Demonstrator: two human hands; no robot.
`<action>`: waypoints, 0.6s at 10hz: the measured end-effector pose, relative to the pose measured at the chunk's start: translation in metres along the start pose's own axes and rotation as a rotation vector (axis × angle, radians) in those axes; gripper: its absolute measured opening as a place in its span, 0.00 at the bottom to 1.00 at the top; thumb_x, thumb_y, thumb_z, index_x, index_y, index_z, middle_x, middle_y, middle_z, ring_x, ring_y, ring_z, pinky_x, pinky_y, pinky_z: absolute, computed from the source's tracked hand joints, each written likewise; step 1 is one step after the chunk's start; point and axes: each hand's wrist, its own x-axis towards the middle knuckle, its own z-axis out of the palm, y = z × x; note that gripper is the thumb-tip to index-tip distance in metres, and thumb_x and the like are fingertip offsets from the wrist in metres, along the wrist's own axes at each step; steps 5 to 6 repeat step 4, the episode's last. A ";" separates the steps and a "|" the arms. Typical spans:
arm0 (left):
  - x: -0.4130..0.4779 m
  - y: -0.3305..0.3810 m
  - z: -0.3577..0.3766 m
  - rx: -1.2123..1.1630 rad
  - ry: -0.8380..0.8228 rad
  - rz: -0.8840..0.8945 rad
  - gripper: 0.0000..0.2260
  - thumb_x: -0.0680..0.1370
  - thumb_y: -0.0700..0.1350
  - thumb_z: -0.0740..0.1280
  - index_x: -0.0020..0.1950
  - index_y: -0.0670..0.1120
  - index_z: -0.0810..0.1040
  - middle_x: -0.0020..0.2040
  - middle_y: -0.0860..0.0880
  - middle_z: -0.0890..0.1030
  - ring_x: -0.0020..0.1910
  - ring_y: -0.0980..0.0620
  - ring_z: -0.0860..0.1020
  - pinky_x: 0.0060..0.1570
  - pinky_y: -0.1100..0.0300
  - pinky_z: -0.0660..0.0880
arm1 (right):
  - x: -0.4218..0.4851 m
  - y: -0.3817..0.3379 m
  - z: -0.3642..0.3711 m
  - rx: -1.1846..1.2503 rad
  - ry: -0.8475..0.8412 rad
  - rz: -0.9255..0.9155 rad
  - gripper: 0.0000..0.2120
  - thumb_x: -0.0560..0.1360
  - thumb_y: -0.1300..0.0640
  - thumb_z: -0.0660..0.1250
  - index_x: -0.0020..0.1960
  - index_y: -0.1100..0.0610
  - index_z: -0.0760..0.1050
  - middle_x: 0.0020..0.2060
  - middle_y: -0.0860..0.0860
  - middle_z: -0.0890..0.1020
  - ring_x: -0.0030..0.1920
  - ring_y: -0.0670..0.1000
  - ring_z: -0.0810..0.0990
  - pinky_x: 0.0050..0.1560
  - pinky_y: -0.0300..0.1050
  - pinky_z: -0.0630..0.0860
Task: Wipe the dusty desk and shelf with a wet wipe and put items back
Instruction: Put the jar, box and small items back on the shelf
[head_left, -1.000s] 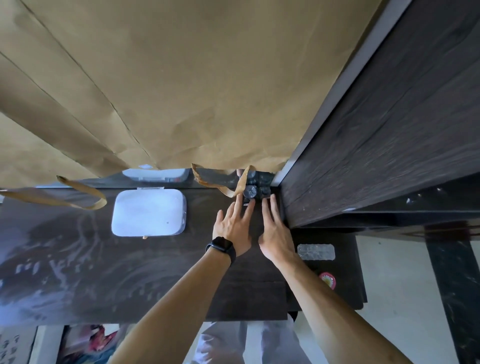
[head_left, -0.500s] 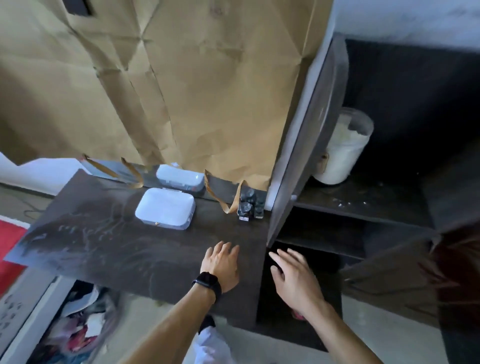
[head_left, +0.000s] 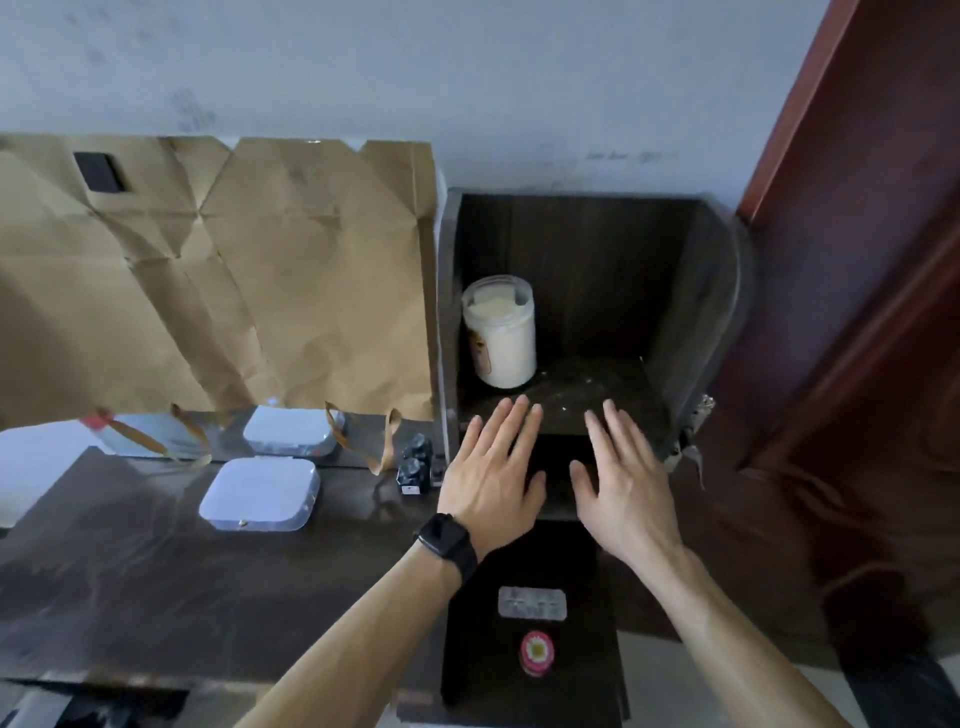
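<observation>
Both hands are held out flat, fingers spread and empty, in front of the open shelf unit (head_left: 587, 395) that stands at the right end of the dark desk (head_left: 156, 561). The left hand (head_left: 491, 478), with a black smartwatch (head_left: 448, 540) on its wrist, has its fingertips at the front lip of the upper shelf board; the right hand (head_left: 623, 483) is just beside it, nearer the shelf's right wall, and whether either palm touches wood cannot be told. Inside the upper compartment, against its left wall, a white plastic jar (head_left: 501, 332) stands upright, and pale specks lie on the board beside it. Left of the shelf unit, a small cluster of dark bottles (head_left: 415, 467) sits on the desk right against its side panel. Farther left lies a flat white lidded box (head_left: 260, 493), with a second similar box (head_left: 291, 428) behind it. A creased brown paper bag (head_left: 234, 270) covers the wall behind the desk. Below the hands, on a lower dark surface of the shelf unit, lie a silver blister pack (head_left: 532, 603) and a small round red-rimmed tin (head_left: 537, 652). No wet wipe can be made out.
</observation>
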 end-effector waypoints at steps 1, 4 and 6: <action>0.020 0.009 0.012 0.040 -0.189 -0.070 0.35 0.80 0.57 0.56 0.82 0.48 0.46 0.82 0.50 0.47 0.80 0.50 0.45 0.78 0.47 0.47 | 0.007 0.010 -0.005 -0.133 -0.213 0.084 0.36 0.82 0.44 0.55 0.81 0.54 0.42 0.80 0.49 0.42 0.80 0.51 0.41 0.78 0.61 0.52; 0.020 0.015 0.013 0.084 -0.198 -0.121 0.37 0.79 0.59 0.56 0.82 0.48 0.43 0.82 0.51 0.43 0.80 0.51 0.41 0.78 0.50 0.41 | 0.016 0.013 -0.033 -0.114 -0.416 0.051 0.37 0.81 0.45 0.57 0.81 0.51 0.39 0.80 0.46 0.40 0.80 0.48 0.38 0.77 0.62 0.47; 0.020 0.015 0.013 0.084 -0.198 -0.121 0.37 0.79 0.59 0.56 0.82 0.48 0.43 0.82 0.51 0.43 0.80 0.51 0.41 0.78 0.50 0.41 | 0.016 0.013 -0.033 -0.114 -0.416 0.051 0.37 0.81 0.45 0.57 0.81 0.51 0.39 0.80 0.46 0.40 0.80 0.48 0.38 0.77 0.62 0.47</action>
